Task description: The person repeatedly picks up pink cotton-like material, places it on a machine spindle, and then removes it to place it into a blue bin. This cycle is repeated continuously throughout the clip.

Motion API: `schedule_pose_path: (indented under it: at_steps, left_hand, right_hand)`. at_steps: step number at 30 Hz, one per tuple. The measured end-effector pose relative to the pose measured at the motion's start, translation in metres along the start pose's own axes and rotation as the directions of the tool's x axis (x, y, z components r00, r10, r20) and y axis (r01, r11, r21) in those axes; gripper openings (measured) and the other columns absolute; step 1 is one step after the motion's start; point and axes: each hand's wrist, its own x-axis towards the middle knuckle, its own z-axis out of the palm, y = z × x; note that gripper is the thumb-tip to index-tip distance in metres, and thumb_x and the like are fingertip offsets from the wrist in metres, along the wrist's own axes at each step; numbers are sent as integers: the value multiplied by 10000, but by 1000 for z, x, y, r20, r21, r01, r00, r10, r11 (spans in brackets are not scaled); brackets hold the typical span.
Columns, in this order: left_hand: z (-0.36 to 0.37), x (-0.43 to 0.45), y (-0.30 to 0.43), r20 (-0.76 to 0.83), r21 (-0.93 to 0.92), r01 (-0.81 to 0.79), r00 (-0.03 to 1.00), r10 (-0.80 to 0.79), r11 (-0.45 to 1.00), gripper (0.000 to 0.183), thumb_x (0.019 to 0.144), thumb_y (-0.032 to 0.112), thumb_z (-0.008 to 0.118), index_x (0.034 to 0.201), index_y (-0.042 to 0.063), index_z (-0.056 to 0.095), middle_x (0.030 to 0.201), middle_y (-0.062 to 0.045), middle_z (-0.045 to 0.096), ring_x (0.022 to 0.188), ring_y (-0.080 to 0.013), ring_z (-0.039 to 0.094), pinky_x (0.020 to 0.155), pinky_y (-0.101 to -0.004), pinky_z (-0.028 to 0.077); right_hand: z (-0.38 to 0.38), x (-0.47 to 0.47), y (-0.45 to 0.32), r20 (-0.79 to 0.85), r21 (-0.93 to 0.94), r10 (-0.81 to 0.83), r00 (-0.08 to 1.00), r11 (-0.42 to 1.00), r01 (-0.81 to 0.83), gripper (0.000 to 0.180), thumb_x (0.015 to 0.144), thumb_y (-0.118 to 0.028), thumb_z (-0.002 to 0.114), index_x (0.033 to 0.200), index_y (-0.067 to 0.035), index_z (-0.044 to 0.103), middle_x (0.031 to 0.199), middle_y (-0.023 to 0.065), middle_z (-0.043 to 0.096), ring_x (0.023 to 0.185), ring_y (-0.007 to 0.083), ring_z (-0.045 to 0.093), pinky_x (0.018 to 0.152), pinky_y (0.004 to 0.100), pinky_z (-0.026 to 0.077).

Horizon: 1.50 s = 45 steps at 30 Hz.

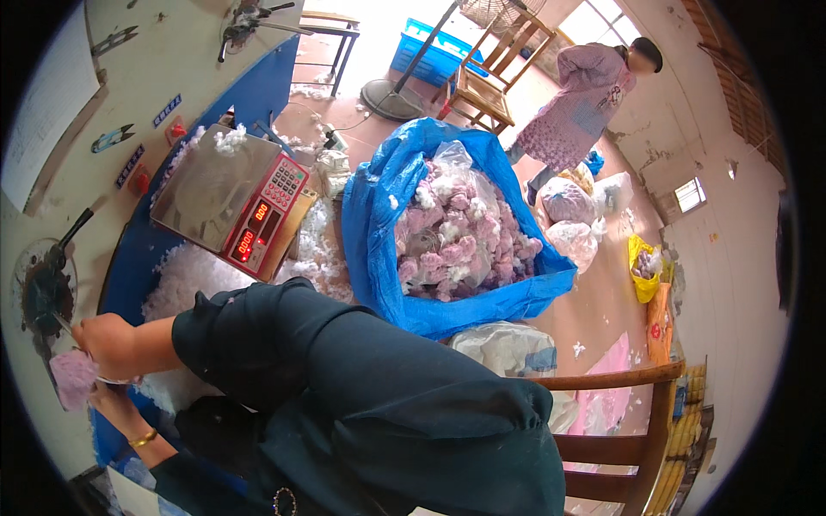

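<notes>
My right hand [111, 345] is closed at the table's edge, its fingers meeting a thin metal rod [62, 322]. Against its underside is a small pink plush piece [74, 379]. My left hand [111, 396], with a gold bracelet at the wrist, is just below and touches the plush; its fingers are partly hidden. Beside both hands, a black-handled metal fixture [48, 290] stands on a round, dark-stained base. White stuffing [177, 280] lies heaped beyond my right forearm, near a red digital scale [226, 200] with a tuft of stuffing on its pan.
A large blue bag [368, 258] holds pink and white plush pieces. Thread snips [113, 138] and a second fixture [245, 22] are on the table [77, 161]. A person [581, 103] stands near filled plastic bags [568, 200]. A fan stand [393, 100] and wooden chairs [484, 90] are around.
</notes>
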Motion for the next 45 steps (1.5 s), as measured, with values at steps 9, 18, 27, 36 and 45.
schedule_pose_path:
  at_steps: [9, 18, 27, 36, 45]
  left_hand:
    - [15, -16, 62, -273, -380, -90, 962, -18, 921, 581, 961, 427, 411, 1405, 53, 386, 1293, -164, 508, 1131, -269, 542, 959, -367, 431]
    - [10, -36, 42, -93, -379, -46, 996, 11, 924, 590, 950, 435, 447, 1337, -10, 420, 1282, -160, 493, 1127, -265, 518, 932, -368, 448]
    - [29, -32, 52, -233, 527, -467, 724, 649, 710, 328, 907, 285, 561, 1066, 0, 590, 1017, -154, 639, 917, -289, 605, 842, -391, 480]
    - [74, -83, 127, -280, 457, -425, 765, 580, 781, 424, 875, 388, 583, 1054, 4, 577, 1007, -155, 623, 910, -295, 601, 830, -383, 479]
    - [53, -57, 97, -434, 729, 74, 819, 376, 681, 566, 890, 518, 556, 1184, 34, 555, 1110, -146, 628, 992, -277, 623, 873, -321, 500]
  right_hand:
    - [45, 94, 11, 190, -508, -202, 961, 817, 273, 183, 673, -217, 635, 816, -131, 710, 822, 84, 662, 779, 285, 642, 641, 375, 496]
    - [30, 24, 25, -227, 157, -231, 946, 950, 269, 264, 610, -237, 740, 758, -47, 634, 726, 167, 605, 700, 372, 589, 623, 407, 473]
    - [-19, -10, 47, 19, 652, -516, 856, 656, 381, 403, 630, -361, 810, 865, -70, 659, 831, 125, 648, 802, 299, 618, 651, 386, 475]
    - [26, 22, 4, -232, 318, 240, 943, 934, -160, 119, 719, -168, 662, 764, -59, 658, 824, 161, 632, 778, 347, 585, 633, 415, 455]
    - [45, 86, 22, 119, -303, 46, 992, 953, -8, 152, 753, -146, 653, 888, -109, 711, 904, 122, 661, 824, 302, 621, 657, 376, 461]
